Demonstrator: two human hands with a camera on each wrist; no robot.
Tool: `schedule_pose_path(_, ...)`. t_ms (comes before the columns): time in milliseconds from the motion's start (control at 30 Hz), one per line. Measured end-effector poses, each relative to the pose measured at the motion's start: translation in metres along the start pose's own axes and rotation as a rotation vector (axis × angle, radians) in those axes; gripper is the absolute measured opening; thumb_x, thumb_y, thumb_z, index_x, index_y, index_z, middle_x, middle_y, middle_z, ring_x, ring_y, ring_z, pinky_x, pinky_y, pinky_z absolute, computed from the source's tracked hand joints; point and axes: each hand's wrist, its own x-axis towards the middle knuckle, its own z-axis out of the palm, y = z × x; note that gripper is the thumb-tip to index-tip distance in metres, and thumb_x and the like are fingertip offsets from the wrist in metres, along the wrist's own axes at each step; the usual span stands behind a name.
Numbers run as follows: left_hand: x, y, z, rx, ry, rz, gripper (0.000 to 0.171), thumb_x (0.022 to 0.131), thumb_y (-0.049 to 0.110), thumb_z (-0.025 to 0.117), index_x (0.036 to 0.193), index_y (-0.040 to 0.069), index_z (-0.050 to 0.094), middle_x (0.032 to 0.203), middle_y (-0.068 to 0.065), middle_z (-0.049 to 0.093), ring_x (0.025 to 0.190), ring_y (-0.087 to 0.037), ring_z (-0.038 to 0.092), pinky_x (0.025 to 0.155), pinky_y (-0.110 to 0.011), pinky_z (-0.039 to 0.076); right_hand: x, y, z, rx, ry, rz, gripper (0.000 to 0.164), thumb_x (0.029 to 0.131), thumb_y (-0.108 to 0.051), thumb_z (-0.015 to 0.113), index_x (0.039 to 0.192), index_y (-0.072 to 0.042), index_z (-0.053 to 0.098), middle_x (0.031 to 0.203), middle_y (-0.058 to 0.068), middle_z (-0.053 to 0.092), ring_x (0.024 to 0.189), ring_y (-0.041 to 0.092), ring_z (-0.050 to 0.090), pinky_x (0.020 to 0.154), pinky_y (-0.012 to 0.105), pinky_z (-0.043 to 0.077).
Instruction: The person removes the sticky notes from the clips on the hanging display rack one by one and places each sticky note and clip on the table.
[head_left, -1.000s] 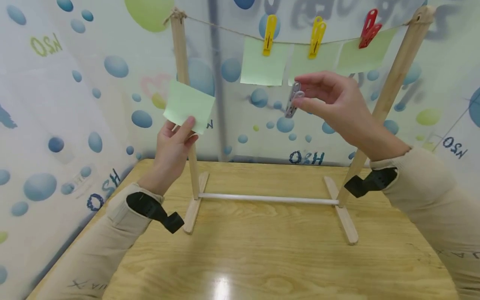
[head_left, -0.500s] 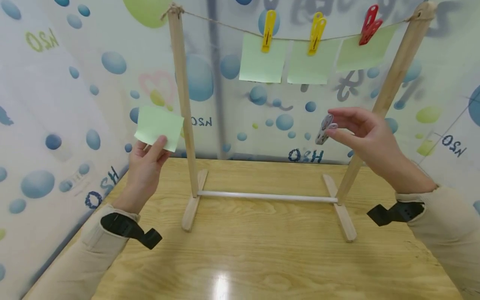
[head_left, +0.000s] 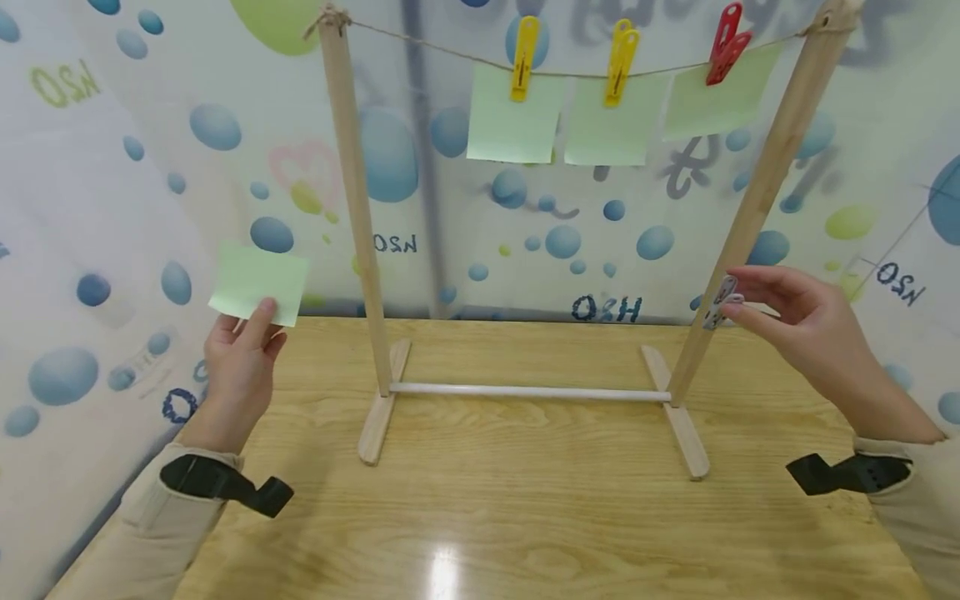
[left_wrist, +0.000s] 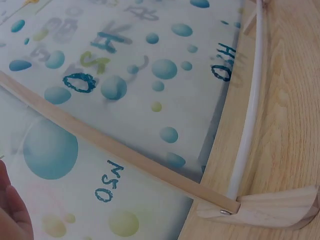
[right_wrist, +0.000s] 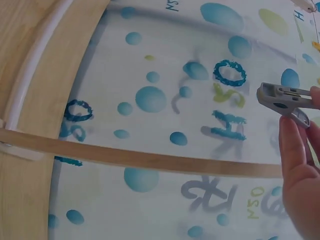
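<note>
My left hand (head_left: 242,358) pinches a square pale green paper note (head_left: 258,279) by its lower edge, left of the wooden frame's left post (head_left: 351,200). At the right post (head_left: 765,183), my right hand (head_left: 813,337) holds a grey clothespin (head_left: 722,302) between thumb and fingers. The right wrist view shows the clothespin (right_wrist: 287,97) side on, its gripping end pointing away from the fingertips. A twine line (head_left: 427,46) runs between the posts. From it hang three green notes, the left one (head_left: 513,125) and middle one (head_left: 607,133) under yellow clothespins (head_left: 525,58), the right one (head_left: 693,104) under a red clothespin (head_left: 726,50).
The frame stands on a wooden table (head_left: 525,500), its feet (head_left: 686,442) splayed front to back. A white rod (head_left: 525,392) joins the posts low down. Behind is a patterned backdrop (head_left: 480,225) with blue and green dots and lettering.
Both hands have moved down and apart from the line, left hand leftward with its note, right hand rightward with the grey clothespin. The hung notes stay pinned.
</note>
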Motion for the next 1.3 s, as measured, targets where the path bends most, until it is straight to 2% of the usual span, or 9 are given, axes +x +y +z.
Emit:
schedule_pose_path(200, -0.001, -0.006, -0.016, 0.058, 0.014, -0.046, 0.039, 0.079, 0.015, 0.067, 0.112, 0.01, 0.048, 0.094, -0.002, 0.055, 0.073, -0.01, 0.056, 0.061, -0.019, 0.044, -0.016, 0.021, -0.012, -0.098, 0.065, 0.017, 0.04, 0.081, 0.011, 0.055, 0.119, -0.001, 0.052, 0.106, -0.001, 0.057, 0.095, 0.003, 0.054, 0.073, 0.008, 0.043)
schedule_pose_path(333, 0.001, -0.014, -0.031, 0.131, 0.028, -0.092, 0.037, 0.079, 0.017, 0.066, 0.111, 0.011, 0.048, 0.093, 0.0, 0.055, 0.073, -0.009, 0.055, 0.06, -0.018, 0.044, -0.028, 0.038, -0.02, -0.218, 0.094, 0.074, 0.041, 0.082, 0.007, 0.056, 0.12, -0.007, 0.052, 0.106, -0.01, 0.056, 0.093, -0.001, 0.052, 0.074, 0.006, 0.04)
schedule_pose_path(567, 0.007, -0.03, -0.056, 0.241, 0.082, -0.152, 0.026, 0.08, 0.018, 0.065, 0.104, 0.016, 0.054, 0.084, 0.004, 0.059, 0.07, -0.006, 0.055, 0.059, -0.017, 0.045, -0.045, 0.07, -0.035, -0.289, 0.088, 0.225, 0.037, 0.085, -0.006, 0.059, 0.12, -0.017, 0.053, 0.104, -0.02, 0.051, 0.088, -0.011, 0.051, 0.067, 0.004, 0.04)
schedule_pose_path(833, 0.011, -0.046, -0.073, 0.481, 0.065, -0.238, 0.013, 0.084, 0.023, 0.061, 0.094, 0.021, 0.054, 0.079, 0.011, 0.057, 0.07, -0.002, 0.054, 0.062, -0.014, 0.043, -0.057, 0.097, -0.043, -0.304, 0.045, 0.33, 0.033, 0.086, -0.017, 0.059, 0.117, -0.027, 0.052, 0.096, -0.026, 0.05, 0.081, -0.015, 0.05, 0.061, 0.008, 0.039)
schedule_pose_path(967, 0.014, -0.051, -0.081, 0.613, 0.065, -0.236, 0.014, 0.085, 0.025, 0.06, 0.096, 0.021, 0.053, 0.078, 0.013, 0.055, 0.069, 0.0, 0.054, 0.062, -0.014, 0.044, -0.058, 0.107, -0.044, -0.348, 0.027, 0.357, 0.03, 0.087, -0.023, 0.058, 0.115, -0.027, 0.052, 0.095, -0.028, 0.048, 0.08, -0.017, 0.049, 0.06, 0.01, 0.04)
schedule_pose_path(1067, 0.015, -0.056, -0.087, 0.75, 0.036, -0.243, 0.023, 0.086, 0.027, 0.058, 0.104, 0.015, 0.052, 0.077, 0.014, 0.054, 0.069, 0.001, 0.053, 0.065, -0.015, 0.046, -0.06, 0.131, -0.052, -0.404, 0.031, 0.395, 0.036, 0.086, -0.03, 0.058, 0.12, -0.022, 0.051, 0.095, -0.028, 0.047, 0.079, -0.017, 0.047, 0.059, 0.011, 0.041)
schedule_pose_path(1167, 0.016, -0.059, -0.092, 0.884, -0.021, -0.275, 0.039, 0.087, 0.03, 0.055, 0.115, 0.003, 0.047, 0.078, 0.014, 0.052, 0.069, 0.001, 0.051, 0.068, -0.017, 0.046, -0.063, 0.173, -0.066, -0.439, 0.029, 0.417, 0.049, 0.084, -0.036, 0.058, 0.127, -0.014, 0.047, 0.099, -0.021, 0.05, 0.081, -0.013, 0.049, 0.06, 0.017, 0.043)
schedule_pose_path(1233, 0.017, -0.06, -0.094, 0.944, -0.067, -0.3, 0.048, 0.088, 0.03, 0.054, 0.119, -0.005, 0.042, 0.078, 0.012, 0.05, 0.067, 0.0, 0.049, 0.067, -0.018, 0.046, -0.065, 0.202, -0.074, -0.449, 0.039, 0.435, 0.053, 0.083, -0.041, 0.059, 0.127, -0.014, 0.047, 0.102, -0.017, 0.051, 0.082, -0.011, 0.049, 0.06, 0.018, 0.044)
schedule_pose_path(1300, 0.018, -0.061, -0.096, 0.967, -0.107, -0.322, 0.05, 0.089, 0.028, 0.053, 0.121, -0.007, 0.04, 0.077, 0.011, 0.049, 0.065, -0.001, 0.048, 0.065, -0.018, 0.046, -0.068, 0.224, -0.079, -0.477, 0.032, 0.436, 0.057, 0.082, -0.044, 0.058, 0.128, -0.014, 0.046, 0.105, -0.014, 0.051, 0.082, -0.011, 0.049, 0.061, 0.018, 0.045)
